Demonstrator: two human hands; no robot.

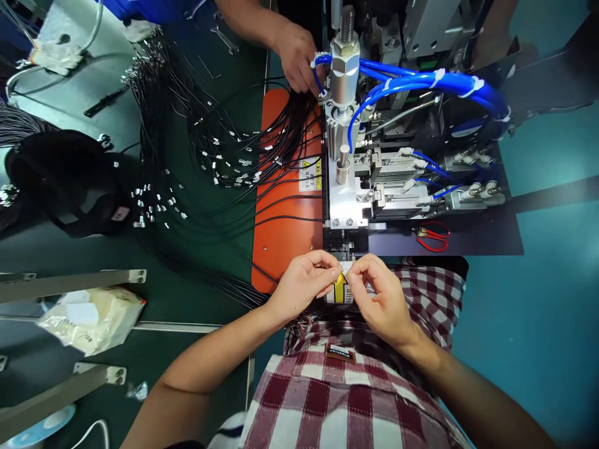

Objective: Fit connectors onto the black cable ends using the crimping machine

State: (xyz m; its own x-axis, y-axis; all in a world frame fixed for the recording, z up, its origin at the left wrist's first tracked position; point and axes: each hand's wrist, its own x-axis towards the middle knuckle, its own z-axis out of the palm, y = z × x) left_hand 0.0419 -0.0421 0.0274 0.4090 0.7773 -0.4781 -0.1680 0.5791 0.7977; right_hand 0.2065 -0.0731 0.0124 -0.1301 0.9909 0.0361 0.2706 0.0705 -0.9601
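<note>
Both my hands are close together at the near end of the machine, in front of the checked apron (327, 399). The fingers of my left hand (309, 282) are pinched together; whatever lies between the tips is too small to name. My right hand (380, 299) also pinches, thumb against forefinger, on something I cannot make out. Just below and between the fingertips shows a yellow and white label (342, 292). Beyond them stands the metal press fixture (344, 202), beside an orange plate (290, 240) crossed by black cables (290, 218).
Another person's hand (297, 59) is at the cables by the fixture's far end. Red-handled scissors (433, 237) lie to the right. Bundles of black cables with metal ends (150, 118) spread over the green table (210, 249). A plastic bag (98, 318) sits at left.
</note>
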